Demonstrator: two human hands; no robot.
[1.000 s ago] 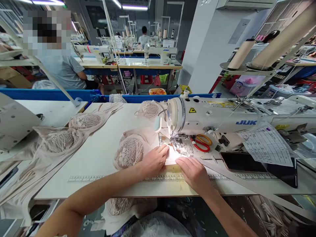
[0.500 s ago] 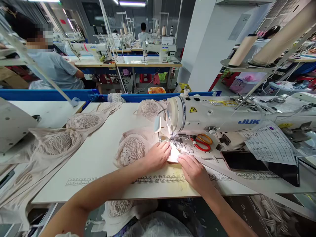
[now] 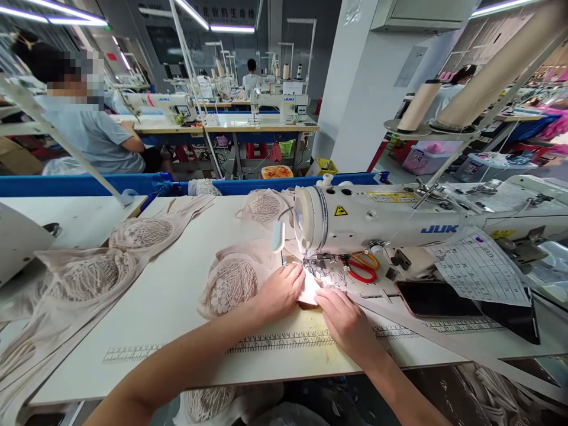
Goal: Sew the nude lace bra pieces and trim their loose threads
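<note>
A beige lace bra piece (image 3: 231, 283) lies on the white sewing table (image 3: 177, 307), its edge under the needle of the white sewing machine (image 3: 377, 219). My left hand (image 3: 280, 291) presses flat on the fabric just left of the presser foot, fingers together and stretched. My right hand (image 3: 344, 316) rests on the fabric's near right edge, fingers curled down onto it, right in front of the needle. The lamp lights the cloth between the two hands.
Red-handled scissors (image 3: 361, 267) lie behind the needle, a dark phone (image 3: 428, 299) and a paper sheet (image 3: 481, 269) to the right. More lace bras (image 3: 89, 275) pile at the left. Thread cones (image 3: 417, 106) stand upper right. A person in grey (image 3: 93, 139) sits at the left rear.
Both hands have slid the fabric a little farther away toward the needle. The camera has tilted slightly, so the table sits lower in view.
</note>
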